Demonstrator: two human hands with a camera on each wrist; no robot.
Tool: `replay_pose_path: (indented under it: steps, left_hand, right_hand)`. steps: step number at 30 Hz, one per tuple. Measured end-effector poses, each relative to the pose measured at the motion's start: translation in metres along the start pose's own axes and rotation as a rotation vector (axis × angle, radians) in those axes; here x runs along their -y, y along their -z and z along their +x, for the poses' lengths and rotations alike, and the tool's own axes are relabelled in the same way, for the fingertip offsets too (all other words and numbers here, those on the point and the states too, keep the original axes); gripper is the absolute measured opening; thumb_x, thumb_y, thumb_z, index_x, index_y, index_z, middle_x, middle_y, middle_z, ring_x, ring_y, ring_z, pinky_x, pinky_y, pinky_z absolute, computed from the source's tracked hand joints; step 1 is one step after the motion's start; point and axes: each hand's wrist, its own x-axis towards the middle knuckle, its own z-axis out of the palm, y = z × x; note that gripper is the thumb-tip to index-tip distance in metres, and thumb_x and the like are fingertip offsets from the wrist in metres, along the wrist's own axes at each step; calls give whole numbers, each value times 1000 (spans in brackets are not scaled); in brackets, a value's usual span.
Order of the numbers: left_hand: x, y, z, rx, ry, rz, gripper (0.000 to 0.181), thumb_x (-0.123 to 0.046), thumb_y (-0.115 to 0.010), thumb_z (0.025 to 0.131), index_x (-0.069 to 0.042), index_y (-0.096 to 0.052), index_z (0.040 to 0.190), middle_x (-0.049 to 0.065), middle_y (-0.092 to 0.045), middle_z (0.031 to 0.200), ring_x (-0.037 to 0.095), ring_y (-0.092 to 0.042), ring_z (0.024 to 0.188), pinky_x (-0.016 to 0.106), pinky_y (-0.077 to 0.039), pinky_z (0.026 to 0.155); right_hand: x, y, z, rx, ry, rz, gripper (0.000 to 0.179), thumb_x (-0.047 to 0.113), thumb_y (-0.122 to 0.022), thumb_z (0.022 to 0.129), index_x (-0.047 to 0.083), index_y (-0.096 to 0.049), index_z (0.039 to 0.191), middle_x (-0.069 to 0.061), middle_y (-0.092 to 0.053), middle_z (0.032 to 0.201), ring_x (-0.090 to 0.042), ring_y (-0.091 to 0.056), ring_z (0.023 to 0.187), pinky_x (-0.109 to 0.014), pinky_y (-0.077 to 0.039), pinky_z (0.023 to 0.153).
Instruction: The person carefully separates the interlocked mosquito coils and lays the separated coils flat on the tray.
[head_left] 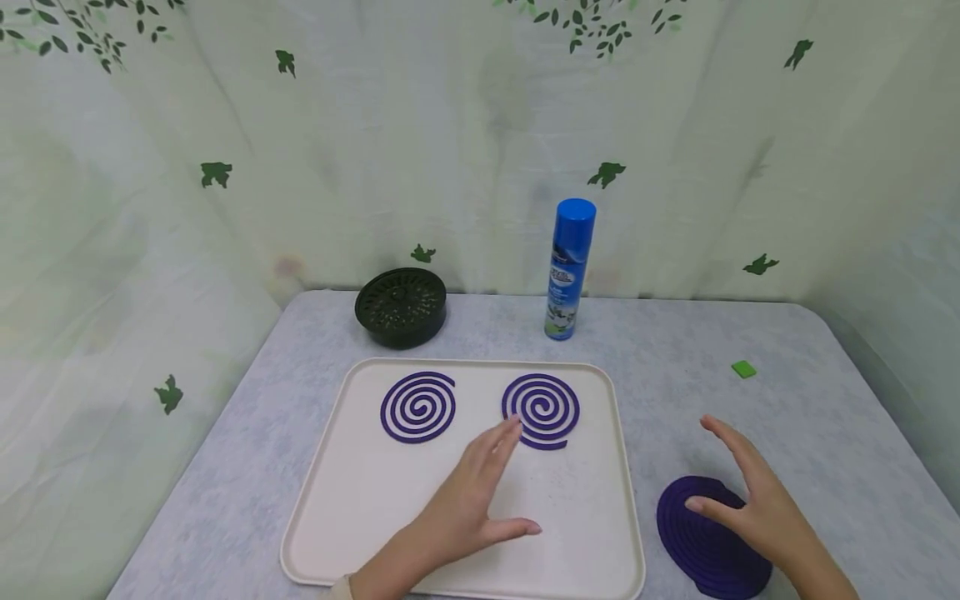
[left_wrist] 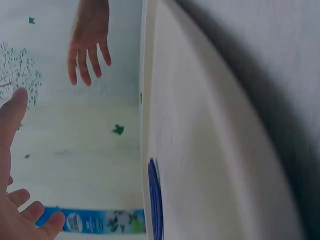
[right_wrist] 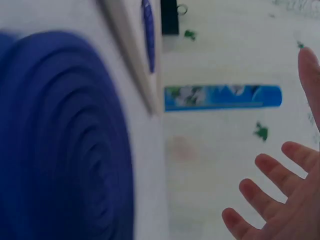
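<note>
Two purple mosquito coils lie flat on a white tray (head_left: 360, 517): the left coil (head_left: 385, 414) and the right coil (head_left: 573, 408). My left hand (head_left: 468, 500) hovers over the tray, thumb spread from the fingers and nothing held; its fingertips overlap the right coil's edge in the head view. My right hand (head_left: 768, 508) is above a stack of purple coils (head_left: 705, 550) on the table, right of the tray, with thumb and fingers apart. In the right wrist view the stack (right_wrist: 65, 140) looms close, and the right hand's fingers (right_wrist: 270, 172) are spread, holding nothing.
Behind the tray stand a dark round holder with a slotted lid (head_left: 401, 308) and a blue spray can (head_left: 570, 271). A small green square (head_left: 744, 369) lies at the table's right. A pale curtain (head_left: 450, 150) with leaf prints hangs behind the table (head_left: 225, 500).
</note>
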Motion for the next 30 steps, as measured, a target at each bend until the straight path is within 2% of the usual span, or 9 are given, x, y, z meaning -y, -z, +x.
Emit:
replay_pose_path:
  steps: [2,5,7,11,14,18,22,27,30]
  left_hand:
    - [-10,-13,1,12,-48,-4,100,-53,-68,71,4,-21,139,16,-23,143,28,-26,127,39,-26,103]
    - [-24,-31,5,52,-82,-36,104,-51,-72,68,4,-19,139,14,-21,143,27,-25,128,36,-26,103]
    - [-33,-42,8,95,-91,-56,106,-50,-73,67,3,-17,140,13,-19,144,25,-23,129,34,-24,104]
    - [-49,-62,15,165,-117,-24,108,-51,-73,67,5,-15,139,16,-21,141,25,-22,129,31,-22,105]
    - [-58,-76,21,219,-119,16,108,-52,-72,68,6,-15,138,19,-25,139,25,-25,127,29,-21,105]
    - [-68,-93,30,335,-35,-7,106,-50,-71,70,4,-12,140,17,-24,139,23,-23,128,26,-19,105]
    - [-75,-106,35,406,49,-11,103,-52,-68,72,4,-14,140,14,-30,136,21,-27,125,24,-23,103]
    - [-79,-119,40,448,77,22,101,-55,-67,71,6,-22,137,10,-40,132,16,-35,116,21,-26,98]
    - [-79,-124,42,439,62,60,101,-58,-66,69,6,-26,136,6,-45,129,11,-39,111,19,-26,94]
  right_hand:
    - [-10,1,-9,10,-58,-24,97,18,-80,66,19,-21,143,-19,-30,138,-17,-20,128,-63,-21,92]
    - [-23,1,-21,57,-145,-62,98,25,-79,67,11,-19,143,-25,-30,135,-39,-27,121,-66,-25,85]
    - [-31,-1,-28,100,-201,-91,100,30,-78,68,5,-17,142,-27,-30,133,-46,-31,114,-66,-29,82]
    - [-45,-3,-37,155,-267,-160,102,37,-77,67,-2,-17,140,-30,-33,128,-47,-40,105,-62,-37,78]
    - [-54,-4,-40,170,-271,-223,102,40,-77,66,-7,-21,137,-31,-38,123,-46,-43,102,-61,-38,77]
    - [-60,-1,-43,177,-273,-301,93,42,-76,66,-11,-33,130,-32,-40,116,-47,-39,102,-64,-34,76]
    - [-61,-1,-46,152,-272,-342,82,43,-77,64,-8,-46,120,-31,-41,109,-46,-41,97,-65,-35,72]
    - [-57,-3,-45,157,-334,-320,83,44,-77,63,-9,-44,117,-30,-43,107,-42,-44,94,-61,-38,72]
    - [-55,-4,-43,175,-409,-220,84,39,-77,67,-11,-33,119,-27,-47,104,-37,-50,91,-52,-44,72]
